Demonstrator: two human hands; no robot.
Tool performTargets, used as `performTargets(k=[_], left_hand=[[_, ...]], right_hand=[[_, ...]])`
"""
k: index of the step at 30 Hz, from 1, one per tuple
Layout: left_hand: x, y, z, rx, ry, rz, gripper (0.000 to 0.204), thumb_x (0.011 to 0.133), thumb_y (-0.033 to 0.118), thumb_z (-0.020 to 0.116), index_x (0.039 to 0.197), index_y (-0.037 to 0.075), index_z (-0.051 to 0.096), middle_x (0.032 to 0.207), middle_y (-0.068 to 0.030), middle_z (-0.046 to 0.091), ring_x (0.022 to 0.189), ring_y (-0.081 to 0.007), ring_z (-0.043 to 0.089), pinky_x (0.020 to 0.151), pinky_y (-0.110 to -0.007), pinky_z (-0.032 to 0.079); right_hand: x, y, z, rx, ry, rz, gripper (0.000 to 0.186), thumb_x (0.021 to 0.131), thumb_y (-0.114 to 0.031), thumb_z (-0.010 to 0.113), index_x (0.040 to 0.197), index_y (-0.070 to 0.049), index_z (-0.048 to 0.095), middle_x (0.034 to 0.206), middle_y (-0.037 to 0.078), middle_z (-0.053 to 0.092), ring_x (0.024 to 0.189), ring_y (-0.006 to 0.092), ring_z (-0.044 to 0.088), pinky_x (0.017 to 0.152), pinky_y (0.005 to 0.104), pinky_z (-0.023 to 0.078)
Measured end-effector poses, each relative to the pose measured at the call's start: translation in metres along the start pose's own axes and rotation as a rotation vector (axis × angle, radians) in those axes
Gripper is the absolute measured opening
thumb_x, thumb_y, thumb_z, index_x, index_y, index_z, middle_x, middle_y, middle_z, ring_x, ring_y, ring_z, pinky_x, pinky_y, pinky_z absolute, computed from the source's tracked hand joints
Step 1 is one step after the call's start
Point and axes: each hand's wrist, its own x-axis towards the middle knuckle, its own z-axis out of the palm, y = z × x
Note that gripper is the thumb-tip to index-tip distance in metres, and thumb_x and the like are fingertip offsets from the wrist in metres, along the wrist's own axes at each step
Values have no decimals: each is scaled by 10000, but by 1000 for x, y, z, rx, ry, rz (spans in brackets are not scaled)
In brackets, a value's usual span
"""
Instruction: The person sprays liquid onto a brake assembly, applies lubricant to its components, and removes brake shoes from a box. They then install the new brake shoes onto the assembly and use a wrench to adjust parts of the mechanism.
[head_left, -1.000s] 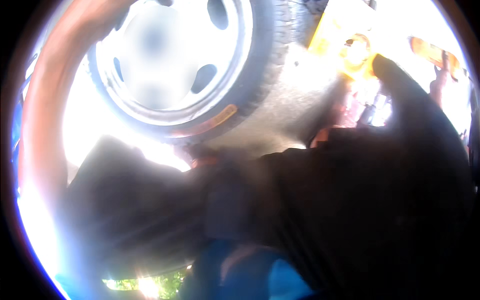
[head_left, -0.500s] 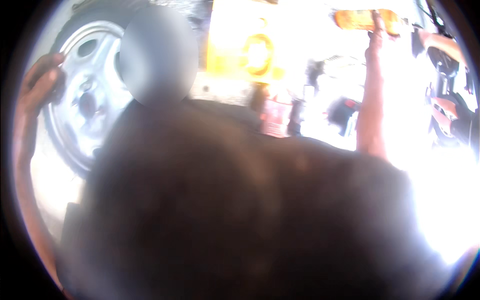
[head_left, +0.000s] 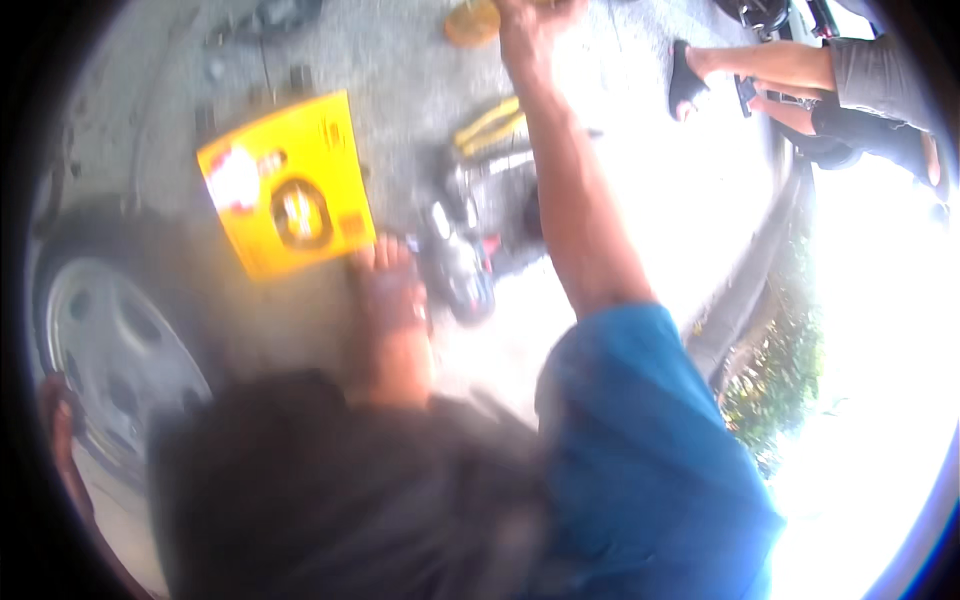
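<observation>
My left hand [head_left: 58,400] is curled on the outer edge of a wheel [head_left: 125,350], a black tyre on a pale metal rim at the left. My right arm stretches up; my right hand [head_left: 530,25] grips an orange object [head_left: 470,22], partly cut off at the top. A yellow printed square package [head_left: 285,185] lies on the concrete [head_left: 390,110] beside my bare foot [head_left: 390,285]. A silver metal tool [head_left: 455,260] and a yellow-handled tool [head_left: 480,128] lie by my right forearm.
At upper right are other people's legs [head_left: 770,65], a sandalled foot [head_left: 685,85] and dark machinery [head_left: 760,12]. A curb [head_left: 740,300] with plants [head_left: 760,390] runs along the right, in glare. Dark objects [head_left: 260,25] lie at the top left.
The view has swung: the wheel now sits lower left, the yellow package farther left and lower. My right hand, with the orange object, appears more central at the top.
</observation>
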Motion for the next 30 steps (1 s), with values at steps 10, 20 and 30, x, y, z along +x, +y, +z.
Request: performTargets(k=[10, 20, 30], left_hand=[[30, 31, 63, -36, -112, 34, 351, 862, 214, 650, 1157, 29, 607, 913, -41, 613, 802, -131, 577, 705, -268, 466], [31, 130, 90, 48, -512, -135, 356, 826, 138, 644, 1143, -11, 577, 952, -60, 635, 793, -115, 585, 674, -260, 481], [71, 113, 267, -415, -218, -91, 457, 836, 161, 648, 1231, -26, 517, 1116, -189, 631, 992, -256, 616, 903, -355, 452]], right_hand=[[52, 64, -113, -363, 301, 89, 700, 699, -327, 797, 1177, 81, 490, 1083, 185, 609, 993, 271, 589, 903, 357, 455], [-3, 53, -111, -360, 521, 193, 698, 836, -339, 718, 1262, 126, 418, 1199, 236, 536, 1136, 270, 508, 969, 370, 399], [-150, -88, 17, 64, -617, 840, 526, 872, -259, 677, 1271, 35, 500, 1159, 192, 584, 1039, 272, 610, 826, 354, 535]])
